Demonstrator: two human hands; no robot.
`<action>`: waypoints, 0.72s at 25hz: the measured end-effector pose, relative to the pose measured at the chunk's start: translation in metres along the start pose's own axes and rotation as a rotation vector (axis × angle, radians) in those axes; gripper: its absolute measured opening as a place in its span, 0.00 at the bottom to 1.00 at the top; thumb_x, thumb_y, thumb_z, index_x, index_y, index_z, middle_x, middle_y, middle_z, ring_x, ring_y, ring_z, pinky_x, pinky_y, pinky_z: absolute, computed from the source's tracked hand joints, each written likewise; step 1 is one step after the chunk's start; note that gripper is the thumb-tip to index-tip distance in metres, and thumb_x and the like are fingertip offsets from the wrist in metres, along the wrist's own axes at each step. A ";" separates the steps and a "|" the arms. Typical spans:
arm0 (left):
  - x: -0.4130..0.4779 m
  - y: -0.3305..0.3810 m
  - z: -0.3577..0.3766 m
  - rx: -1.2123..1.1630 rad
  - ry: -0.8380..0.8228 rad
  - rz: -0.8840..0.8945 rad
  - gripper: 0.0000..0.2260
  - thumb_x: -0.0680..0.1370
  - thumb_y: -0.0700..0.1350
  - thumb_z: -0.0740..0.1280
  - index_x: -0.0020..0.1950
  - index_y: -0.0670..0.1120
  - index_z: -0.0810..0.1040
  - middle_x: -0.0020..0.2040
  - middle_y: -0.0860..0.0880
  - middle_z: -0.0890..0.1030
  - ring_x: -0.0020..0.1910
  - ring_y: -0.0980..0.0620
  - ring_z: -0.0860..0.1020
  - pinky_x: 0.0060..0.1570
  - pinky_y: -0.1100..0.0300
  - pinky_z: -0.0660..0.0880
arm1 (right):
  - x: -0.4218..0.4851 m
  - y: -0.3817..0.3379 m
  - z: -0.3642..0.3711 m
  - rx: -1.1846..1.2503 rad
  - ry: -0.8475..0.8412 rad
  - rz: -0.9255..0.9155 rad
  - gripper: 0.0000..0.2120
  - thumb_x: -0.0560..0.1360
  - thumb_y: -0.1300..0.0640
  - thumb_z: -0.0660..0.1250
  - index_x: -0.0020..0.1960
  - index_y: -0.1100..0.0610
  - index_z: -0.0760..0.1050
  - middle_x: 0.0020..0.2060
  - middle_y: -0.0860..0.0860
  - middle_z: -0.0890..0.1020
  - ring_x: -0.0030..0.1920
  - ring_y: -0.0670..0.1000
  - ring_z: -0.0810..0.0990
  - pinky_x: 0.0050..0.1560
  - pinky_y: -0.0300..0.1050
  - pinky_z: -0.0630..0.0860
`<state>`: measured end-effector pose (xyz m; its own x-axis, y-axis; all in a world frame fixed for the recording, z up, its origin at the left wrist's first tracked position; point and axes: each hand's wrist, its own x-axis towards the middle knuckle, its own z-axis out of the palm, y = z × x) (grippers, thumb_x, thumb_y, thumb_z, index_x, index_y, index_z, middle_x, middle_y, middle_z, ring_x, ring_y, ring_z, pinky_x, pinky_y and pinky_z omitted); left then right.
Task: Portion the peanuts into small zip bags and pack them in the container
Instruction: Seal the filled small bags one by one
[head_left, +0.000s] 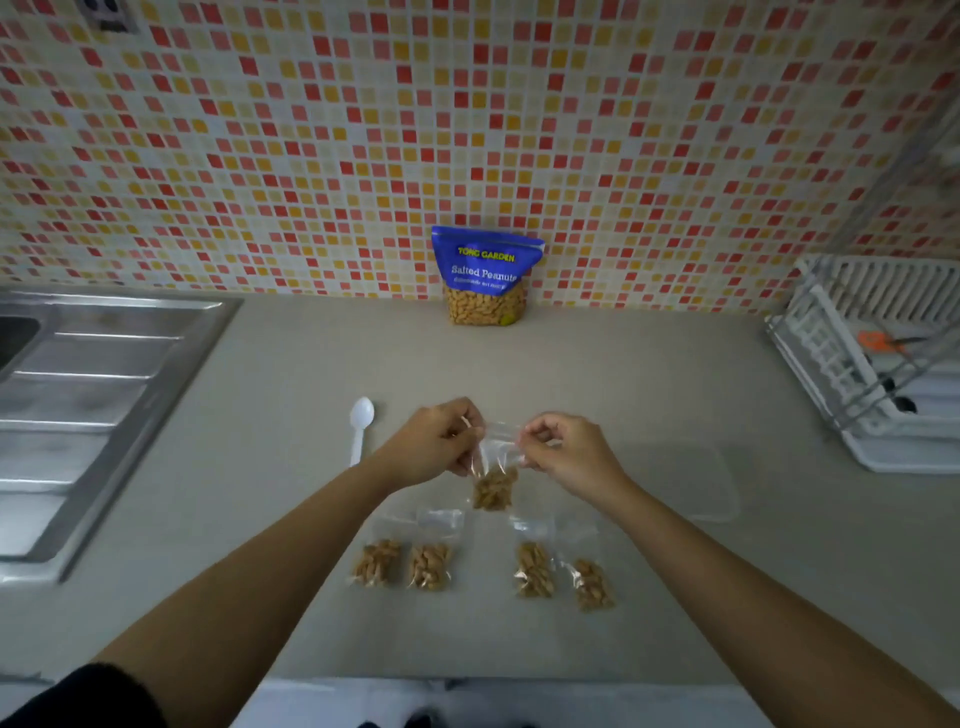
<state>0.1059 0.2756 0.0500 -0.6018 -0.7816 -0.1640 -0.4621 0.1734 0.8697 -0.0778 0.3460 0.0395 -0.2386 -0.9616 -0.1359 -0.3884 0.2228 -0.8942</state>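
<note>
Clear bag (496, 478): centre frame; your left hand (439, 441) and right hand (563, 452) pinch its top corners.
Zip (501, 430): press it shut end to end.

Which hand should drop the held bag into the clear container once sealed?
Right, probably. Both hands pinch the zip bag, but the clear container lies beside the right hand; the left hand would have to cross over.
</note>
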 end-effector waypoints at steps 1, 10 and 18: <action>-0.007 -0.014 0.009 0.027 -0.034 -0.044 0.07 0.79 0.38 0.61 0.42 0.47 0.72 0.34 0.46 0.81 0.29 0.56 0.80 0.36 0.62 0.81 | -0.005 0.015 0.009 -0.028 -0.053 0.046 0.03 0.68 0.57 0.73 0.39 0.53 0.79 0.35 0.52 0.82 0.36 0.49 0.82 0.47 0.48 0.81; -0.019 -0.078 0.070 0.661 -0.089 -0.026 0.09 0.77 0.42 0.60 0.50 0.39 0.76 0.48 0.40 0.78 0.47 0.40 0.77 0.46 0.54 0.71 | -0.021 0.078 0.051 -0.661 -0.142 0.000 0.09 0.69 0.52 0.68 0.48 0.52 0.79 0.42 0.49 0.83 0.46 0.52 0.80 0.46 0.43 0.73; 0.003 -0.062 0.084 0.842 -0.075 0.118 0.18 0.78 0.53 0.61 0.66 0.49 0.73 0.64 0.47 0.71 0.63 0.46 0.69 0.59 0.52 0.70 | -0.010 0.093 0.014 -0.839 -0.163 -0.090 0.17 0.72 0.56 0.64 0.60 0.57 0.76 0.53 0.56 0.78 0.56 0.58 0.74 0.58 0.48 0.73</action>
<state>0.0774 0.3128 -0.0438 -0.7042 -0.6938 -0.1507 -0.7060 0.6619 0.2518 -0.0988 0.3739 -0.0485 -0.0695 -0.9781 -0.1964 -0.9447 0.1277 -0.3019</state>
